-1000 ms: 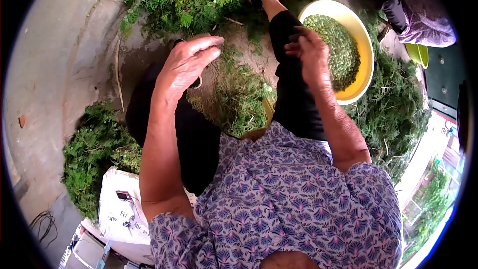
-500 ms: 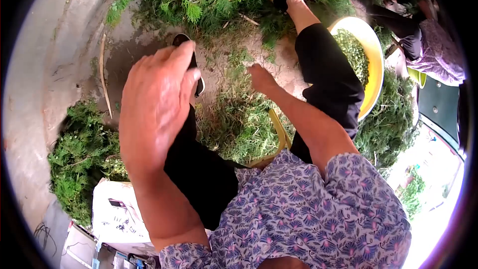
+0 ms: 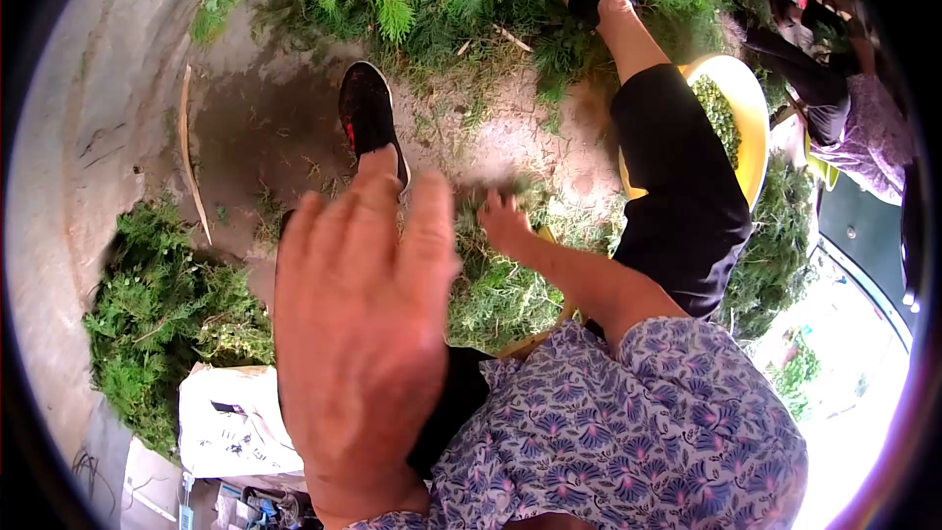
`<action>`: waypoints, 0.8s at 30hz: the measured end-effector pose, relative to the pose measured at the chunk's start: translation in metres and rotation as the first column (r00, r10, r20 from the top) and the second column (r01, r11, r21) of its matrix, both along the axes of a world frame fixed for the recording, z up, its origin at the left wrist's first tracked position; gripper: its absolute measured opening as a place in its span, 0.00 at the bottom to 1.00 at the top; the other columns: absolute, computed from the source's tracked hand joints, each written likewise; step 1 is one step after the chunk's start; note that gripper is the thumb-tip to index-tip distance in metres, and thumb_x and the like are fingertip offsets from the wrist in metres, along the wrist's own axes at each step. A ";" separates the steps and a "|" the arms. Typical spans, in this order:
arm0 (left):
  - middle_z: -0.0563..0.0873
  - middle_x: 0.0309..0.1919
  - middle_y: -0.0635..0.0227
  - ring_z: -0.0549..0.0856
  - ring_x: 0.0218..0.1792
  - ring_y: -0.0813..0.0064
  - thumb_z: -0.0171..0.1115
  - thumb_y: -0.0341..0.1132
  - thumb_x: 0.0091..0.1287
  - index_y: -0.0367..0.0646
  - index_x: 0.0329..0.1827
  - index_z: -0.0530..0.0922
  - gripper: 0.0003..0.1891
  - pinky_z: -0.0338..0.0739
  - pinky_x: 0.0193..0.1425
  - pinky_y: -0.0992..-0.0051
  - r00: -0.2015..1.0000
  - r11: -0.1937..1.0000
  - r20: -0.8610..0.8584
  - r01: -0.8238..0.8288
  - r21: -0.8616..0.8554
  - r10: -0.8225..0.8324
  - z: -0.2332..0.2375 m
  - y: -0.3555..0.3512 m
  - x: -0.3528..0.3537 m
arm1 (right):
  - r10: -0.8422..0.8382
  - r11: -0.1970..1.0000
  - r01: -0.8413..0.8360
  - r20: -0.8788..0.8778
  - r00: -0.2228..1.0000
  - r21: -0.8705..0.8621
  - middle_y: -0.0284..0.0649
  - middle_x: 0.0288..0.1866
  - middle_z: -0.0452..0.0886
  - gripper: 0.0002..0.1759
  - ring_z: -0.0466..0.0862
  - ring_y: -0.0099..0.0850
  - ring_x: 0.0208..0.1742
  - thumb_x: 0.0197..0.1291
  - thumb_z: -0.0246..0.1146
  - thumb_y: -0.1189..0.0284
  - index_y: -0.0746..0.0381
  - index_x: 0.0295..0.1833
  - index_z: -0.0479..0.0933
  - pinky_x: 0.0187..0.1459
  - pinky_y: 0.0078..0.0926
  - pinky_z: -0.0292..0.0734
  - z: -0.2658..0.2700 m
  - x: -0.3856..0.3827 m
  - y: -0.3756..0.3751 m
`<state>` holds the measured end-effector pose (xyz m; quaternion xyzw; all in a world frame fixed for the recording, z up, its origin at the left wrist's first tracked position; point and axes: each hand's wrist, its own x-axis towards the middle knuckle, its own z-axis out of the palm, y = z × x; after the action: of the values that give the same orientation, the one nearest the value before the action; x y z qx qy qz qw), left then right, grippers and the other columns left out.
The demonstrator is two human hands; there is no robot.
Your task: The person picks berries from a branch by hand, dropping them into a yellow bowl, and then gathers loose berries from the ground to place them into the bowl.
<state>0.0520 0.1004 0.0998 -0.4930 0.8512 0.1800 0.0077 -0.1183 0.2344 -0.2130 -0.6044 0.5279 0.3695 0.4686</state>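
Close under camera, left hand (image 3: 363,334) raised, palm flat, fingers stretched, holds nothing. To its right, right hand (image 3: 505,221) low on heap of green sprigs (image 3: 500,290) between legs, fingers bent into greens; blurred, grip cannot tell. Yellow basin (image 3: 754,132) of green pickings lies right of right hand, apart. Black shoe (image 3: 368,118) beyond left fingertips.
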 end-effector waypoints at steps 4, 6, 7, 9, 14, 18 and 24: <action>0.79 0.46 0.49 0.79 0.47 0.51 0.58 0.32 0.58 0.39 0.54 0.75 0.19 0.73 0.55 0.57 0.983 0.983 -0.113 0.159 0.092 -0.148 -0.001 0.022 -0.017 | -0.170 0.984 0.170 0.009 0.985 -0.050 0.50 0.62 0.62 0.21 0.69 0.49 0.59 0.58 0.57 0.74 0.66 0.58 0.70 0.54 0.52 0.72 0.000 0.007 -0.007; 0.78 0.45 0.48 0.80 0.47 0.53 0.56 0.31 0.60 0.37 0.53 0.75 0.18 0.75 0.53 0.57 0.929 0.920 -0.263 0.320 0.226 -0.259 -0.001 0.031 -0.024 | -0.425 0.842 0.413 0.045 0.904 -0.347 0.47 0.47 0.71 0.11 0.77 0.44 0.47 0.57 0.57 0.74 0.64 0.47 0.74 0.45 0.45 0.75 -0.020 -0.001 -0.037; 0.78 0.45 0.48 0.80 0.47 0.53 0.56 0.31 0.60 0.37 0.53 0.75 0.18 0.75 0.53 0.57 0.929 0.920 -0.264 0.320 0.228 -0.258 0.003 0.029 -0.025 | -0.504 0.737 0.474 0.076 0.860 -0.481 0.45 0.37 0.76 0.06 0.81 0.42 0.39 0.57 0.57 0.74 0.60 0.39 0.76 0.38 0.42 0.77 -0.038 -0.006 -0.052; 0.79 0.45 0.47 0.80 0.47 0.54 0.54 0.31 0.61 0.36 0.53 0.75 0.17 0.76 0.50 0.56 0.918 0.905 -0.281 0.351 0.241 -0.281 0.012 0.021 -0.027 | -0.399 0.643 0.393 0.151 0.905 -0.657 0.44 0.38 0.75 0.07 0.80 0.40 0.39 0.56 0.58 0.75 0.61 0.41 0.73 0.37 0.36 0.78 -0.051 -0.011 -0.088; 0.76 0.34 0.58 0.77 0.35 0.66 0.55 0.30 0.54 0.36 0.41 0.76 0.12 0.75 0.43 0.68 0.960 0.953 -0.157 0.194 -0.234 -0.234 -0.020 0.034 -0.038 | -0.353 0.639 0.308 0.087 0.931 -0.704 0.42 0.46 0.74 0.13 0.79 0.40 0.46 0.54 0.60 0.74 0.59 0.46 0.72 0.38 0.34 0.78 -0.076 0.003 -0.125; 0.77 0.33 0.57 0.77 0.36 0.65 0.56 0.29 0.54 0.35 0.42 0.76 0.13 0.76 0.44 0.68 0.954 0.950 -0.169 0.204 -0.235 -0.246 -0.013 0.031 -0.039 | -0.424 0.698 0.375 0.071 0.903 -0.609 0.42 0.52 0.72 0.15 0.77 0.40 0.50 0.54 0.62 0.73 0.58 0.49 0.72 0.43 0.34 0.78 -0.069 -0.002 -0.128; 0.77 0.33 0.56 0.77 0.35 0.64 0.56 0.29 0.54 0.33 0.44 0.77 0.14 0.76 0.44 0.67 0.952 0.979 -0.250 0.141 -0.148 -0.175 -0.016 0.034 -0.040 | -0.424 0.434 0.537 0.362 0.830 -0.723 0.49 0.57 0.67 0.11 0.71 0.46 0.57 0.54 0.63 0.74 0.61 0.44 0.74 0.52 0.44 0.75 -0.056 -0.037 -0.168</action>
<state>0.0119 0.1349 0.0840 -0.3946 0.8912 0.1872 -0.1223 -0.1554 0.0667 -0.2690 -0.5942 0.7542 -0.0965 0.2623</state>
